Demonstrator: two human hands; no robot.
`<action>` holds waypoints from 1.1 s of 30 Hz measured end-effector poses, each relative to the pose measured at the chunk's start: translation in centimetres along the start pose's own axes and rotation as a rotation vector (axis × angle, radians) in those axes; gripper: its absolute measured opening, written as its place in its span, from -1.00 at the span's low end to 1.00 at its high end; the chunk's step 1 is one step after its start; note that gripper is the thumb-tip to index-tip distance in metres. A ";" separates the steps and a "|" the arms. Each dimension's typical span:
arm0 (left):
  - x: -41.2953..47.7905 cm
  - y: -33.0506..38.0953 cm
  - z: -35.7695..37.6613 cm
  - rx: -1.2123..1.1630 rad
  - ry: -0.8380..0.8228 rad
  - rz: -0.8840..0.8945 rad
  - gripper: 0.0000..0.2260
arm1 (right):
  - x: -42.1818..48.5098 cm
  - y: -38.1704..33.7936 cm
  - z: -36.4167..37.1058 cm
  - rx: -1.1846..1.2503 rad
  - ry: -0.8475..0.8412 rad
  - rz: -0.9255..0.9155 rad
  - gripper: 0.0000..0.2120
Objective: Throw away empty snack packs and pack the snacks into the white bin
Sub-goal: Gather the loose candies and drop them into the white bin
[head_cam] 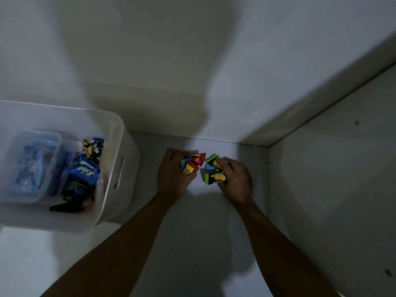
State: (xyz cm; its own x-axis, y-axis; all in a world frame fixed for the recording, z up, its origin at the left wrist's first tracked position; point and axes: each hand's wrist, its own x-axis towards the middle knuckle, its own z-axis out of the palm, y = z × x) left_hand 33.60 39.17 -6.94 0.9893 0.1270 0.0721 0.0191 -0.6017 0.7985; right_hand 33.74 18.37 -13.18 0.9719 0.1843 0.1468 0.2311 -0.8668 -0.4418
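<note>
White bin (129,161) holds snacks (84,170); left grip (171,175) clutches red pack (197,161), right grip (238,179) green pack (215,178).

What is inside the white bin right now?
The white bin holds a clear box of blue packets and a heap of blue and dark snack packs. Whatever lies beneath them is covered.

Two hands (173,176) (236,179), two held snack packs (192,165) (214,175), one white bin (128,168)
</note>
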 end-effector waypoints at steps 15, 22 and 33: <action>-4.5 0.1 -2.7 0.064 -0.008 -0.046 -0.59 | -1.4 0.4 -0.8 0.150 0.087 0.034 -0.45; -5.6 0.0 -2.4 0.089 -0.044 -0.055 -0.58 | -4.0 -0.9 -0.3 -0.120 -0.030 0.006 -0.40; -5.5 0.2 -2.7 0.094 -0.065 -0.056 -0.58 | -3.7 -0.2 0.2 -0.001 0.083 -0.047 -0.55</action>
State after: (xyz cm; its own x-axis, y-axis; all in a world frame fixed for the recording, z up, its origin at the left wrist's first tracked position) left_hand 27.79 40.51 -5.58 0.9935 0.1132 -0.0120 0.0849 -0.6664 0.7407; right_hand 30.12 17.90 -13.79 0.9527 0.1859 0.2403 0.2765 -0.8584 -0.4321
